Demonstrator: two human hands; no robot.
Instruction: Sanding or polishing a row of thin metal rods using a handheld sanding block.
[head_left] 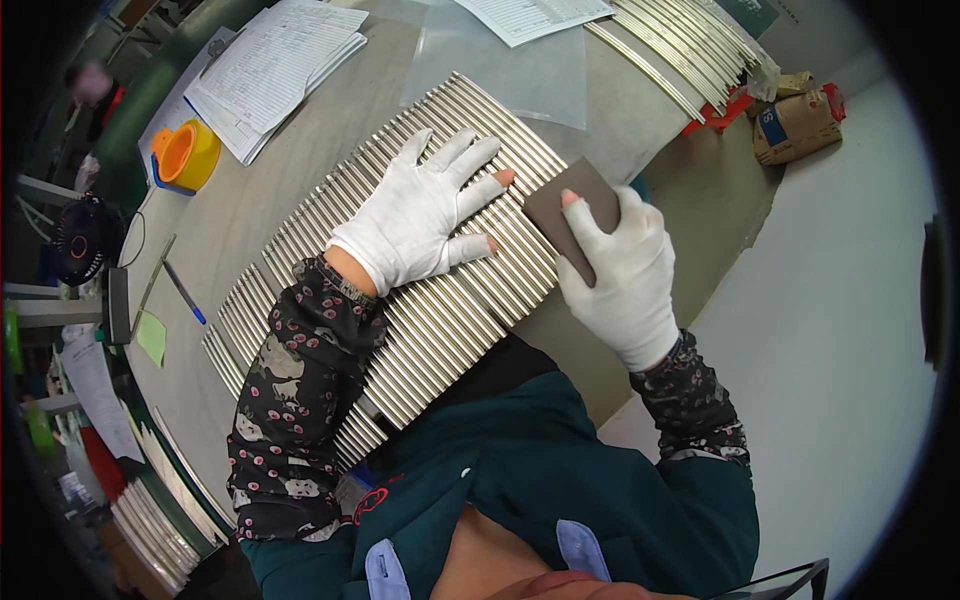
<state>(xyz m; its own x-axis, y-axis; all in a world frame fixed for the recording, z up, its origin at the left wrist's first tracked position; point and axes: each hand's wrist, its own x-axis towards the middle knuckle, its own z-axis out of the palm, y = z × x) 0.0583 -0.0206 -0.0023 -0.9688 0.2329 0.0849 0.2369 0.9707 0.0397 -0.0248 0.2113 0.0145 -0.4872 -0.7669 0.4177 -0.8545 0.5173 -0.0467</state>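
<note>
Many thin, shiny metal rods (pixel 440 345) lie side by side across the table in front of me. My left hand (pixel 420 205), in a white glove with bare thumb and fingertip showing, rests flat on the rods with its fingers spread. In my right hand (pixel 630 270), also white-gloved, is a brown-grey sanding block (pixel 590 200). The thumb lies along its top and the fingers wrap its far side. The block is at the right ends of the rods; whether it touches them I cannot tell.
Stacked paper sheets (pixel 270 75) and a yellow-orange tape roll (pixel 188 158) sit at the far left. A pen (pixel 185 292) and a green note (pixel 151 338) lie left. Clear plastic sheeting (pixel 500 65) is beyond the rods. More rods (pixel 680 50) are far right, near a brown bag (pixel 797 125).
</note>
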